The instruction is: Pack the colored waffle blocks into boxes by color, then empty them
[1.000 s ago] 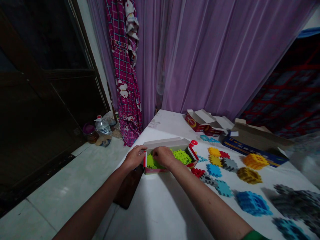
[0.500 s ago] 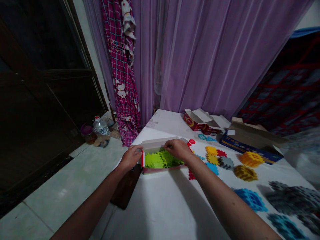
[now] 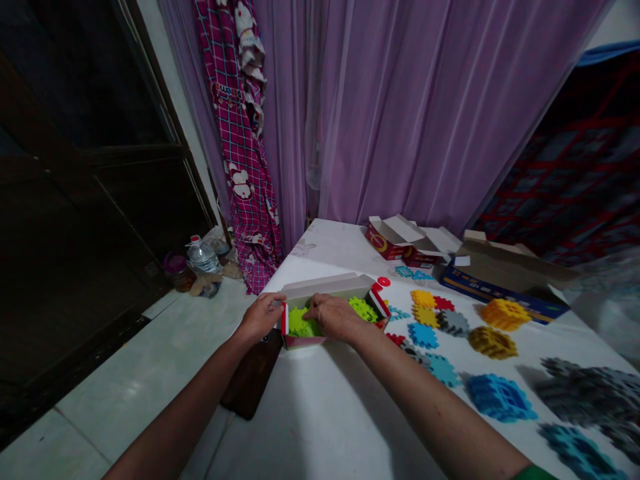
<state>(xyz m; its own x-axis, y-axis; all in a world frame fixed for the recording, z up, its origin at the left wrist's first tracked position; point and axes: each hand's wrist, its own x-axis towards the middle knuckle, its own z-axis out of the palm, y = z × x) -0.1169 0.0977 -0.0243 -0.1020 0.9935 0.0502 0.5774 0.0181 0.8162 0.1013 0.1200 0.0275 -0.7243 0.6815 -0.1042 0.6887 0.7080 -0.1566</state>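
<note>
An open cardboard box (image 3: 305, 342) with red edges and its lid flap raised lies on the white-covered table. Lime-green toothed plastic building pieces (image 3: 363, 309) fill it. My left hand (image 3: 263, 315) grips the box at its left end, thumb and fingers around the side flap. Inside the box is my right hand (image 3: 333, 316), its bent fingers closed on the green pieces at the left. Those fingertips are partly hidden, so how firmly they hold a piece does not show. A dark phone (image 3: 254, 377) lies below my left hand, at the table's left edge.
Right of the box lie toothed pieces: a yellow group (image 3: 424, 308), a blue stack (image 3: 501, 398) and a grey heap (image 3: 590, 393). Behind stand open red boxes (image 3: 385, 243) and a larger blue box (image 3: 493, 291). A water bottle (image 3: 203, 255) stands on the floor.
My right hand has moved left and down inside the box, uncovering green pieces at the right end. The left hand stays at the box's left end.
</note>
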